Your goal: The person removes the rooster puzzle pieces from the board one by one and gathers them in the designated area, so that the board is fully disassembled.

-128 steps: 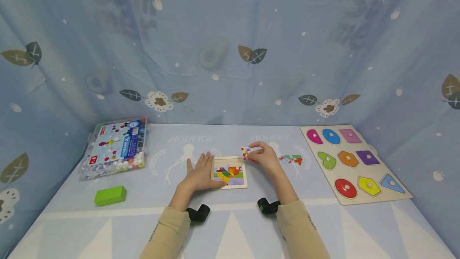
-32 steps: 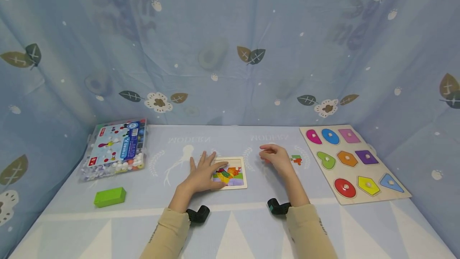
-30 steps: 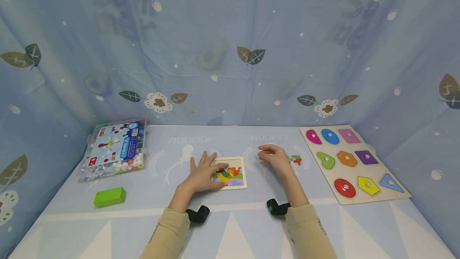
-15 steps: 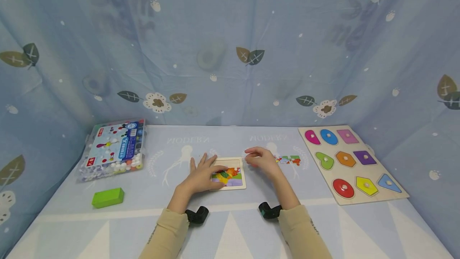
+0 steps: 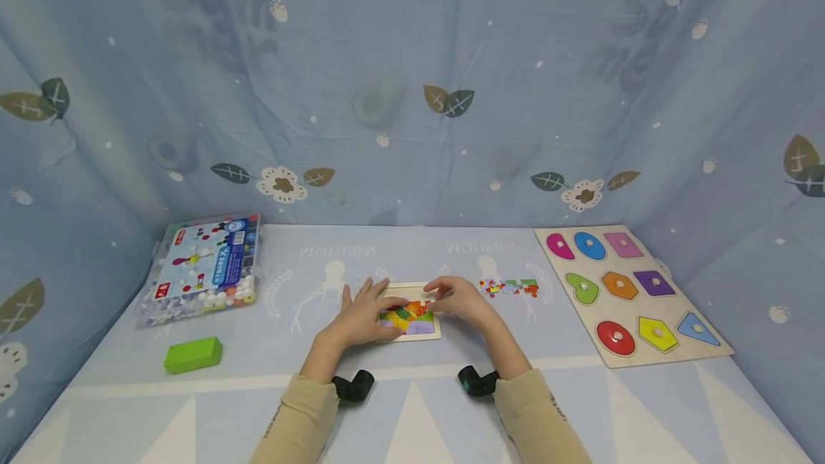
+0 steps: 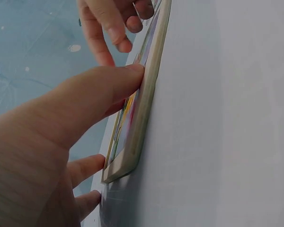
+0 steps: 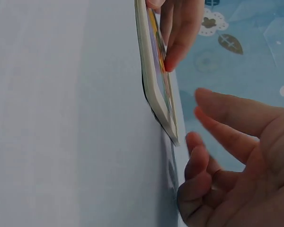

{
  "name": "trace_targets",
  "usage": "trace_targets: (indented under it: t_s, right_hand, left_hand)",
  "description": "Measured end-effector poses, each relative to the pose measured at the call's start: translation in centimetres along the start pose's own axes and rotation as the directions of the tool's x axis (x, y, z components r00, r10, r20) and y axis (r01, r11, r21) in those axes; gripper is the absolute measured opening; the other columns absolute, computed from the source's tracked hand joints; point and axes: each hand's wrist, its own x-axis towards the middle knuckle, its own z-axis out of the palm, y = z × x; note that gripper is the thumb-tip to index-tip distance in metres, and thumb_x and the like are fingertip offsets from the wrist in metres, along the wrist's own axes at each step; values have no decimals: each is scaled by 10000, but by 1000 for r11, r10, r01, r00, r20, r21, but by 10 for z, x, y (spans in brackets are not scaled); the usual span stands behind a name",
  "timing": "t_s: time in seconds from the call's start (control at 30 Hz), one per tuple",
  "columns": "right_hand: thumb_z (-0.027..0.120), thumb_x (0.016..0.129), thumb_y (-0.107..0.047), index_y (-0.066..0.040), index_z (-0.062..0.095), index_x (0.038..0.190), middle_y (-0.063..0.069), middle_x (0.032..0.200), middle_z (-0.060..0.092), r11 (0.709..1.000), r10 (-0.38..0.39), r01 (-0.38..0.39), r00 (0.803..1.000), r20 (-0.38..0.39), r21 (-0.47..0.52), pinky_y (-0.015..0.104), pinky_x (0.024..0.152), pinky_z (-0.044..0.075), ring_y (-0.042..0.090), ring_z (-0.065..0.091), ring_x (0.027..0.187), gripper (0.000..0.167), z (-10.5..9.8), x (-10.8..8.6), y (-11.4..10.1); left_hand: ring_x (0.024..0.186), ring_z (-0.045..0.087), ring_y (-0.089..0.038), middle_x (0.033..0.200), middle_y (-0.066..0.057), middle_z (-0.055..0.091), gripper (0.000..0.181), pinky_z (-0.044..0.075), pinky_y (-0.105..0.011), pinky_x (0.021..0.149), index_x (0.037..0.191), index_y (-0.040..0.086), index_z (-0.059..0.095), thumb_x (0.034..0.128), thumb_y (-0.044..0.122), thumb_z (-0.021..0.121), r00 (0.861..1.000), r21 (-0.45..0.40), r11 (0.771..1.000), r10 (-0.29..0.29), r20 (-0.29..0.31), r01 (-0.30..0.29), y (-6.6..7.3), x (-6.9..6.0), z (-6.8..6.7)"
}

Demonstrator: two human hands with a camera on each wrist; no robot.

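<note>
A shallow wooden puzzle tray [image 5: 422,337] with a colourful picture of puzzle pieces [image 5: 420,326] inside lies in the middle of the table. My left hand [image 5: 356,315] rests over its left part with fingers spread, thumb on the near rim in the left wrist view. At the tray's upper right is my right hand [image 5: 462,301], thumb and fingers apart in the right wrist view, with nothing visible between them. Whether its fingertips touch the pieces I cannot tell. Loose puzzle pieces [image 5: 510,288] lie in a row right of the tray.
A clear plastic box [image 5: 203,260] of molecule-model balls stands at the back left. In front of it lies a green block [image 5: 193,354]. A wooden shape board [image 5: 615,306] with knobbed shapes takes up the right side. A blue curtain [image 5: 387,92] hangs behind the table.
About four seconds ago my right hand held a piece near the tray's far right corner. It then moved right to the loose pieces, and now is back left at the tray, holding nothing visible.
</note>
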Motion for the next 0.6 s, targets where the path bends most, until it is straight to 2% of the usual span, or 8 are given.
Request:
trace_targets:
  t_s: [0.13,0.27,0.47,0.6]
  right_hand:
    - [782,692,-88,-117,692,993,53,891,583,990,-4,8,1000,25,-141,312,686,415,183,506,811,316,2,0,1]
    - [804,681,-116,-139,692,961,56,928,579,976,8,1,999,43,-216,350,729,419,201,505,859,303,4,-1,-1]
    - [805,668,-62,-122,654,916,47,844,523,978,-28,38,998,55,-204,304,649,366,185,452,767,297,5,-1,-2]
    - [789,658,1,-104,600,869,45,821,523,985,-70,78,996,61,-154,292,632,369,177,453,732,302,6,-2,-3]
  left_hand:
    - [1360,136,-464,1474,-168,295,496,-15,-720,983,1245,273,590,778,396,702,1000,7,1000,-1,-3,1,0,0,0]
    - [1361,144,-457,1472,-164,302,496,-6,-718,986,1243,275,590,776,394,706,1000,16,1000,-3,-7,3,-1,1,1]
    - [1364,145,-451,1475,-157,301,496,-12,-713,990,1243,280,590,775,395,707,1000,17,1000,-10,-3,10,1,0,0]
    - [1364,142,-452,1476,-157,298,497,-17,-711,991,1242,277,592,772,394,707,1000,9,1000,-16,2,16,1,0,0]
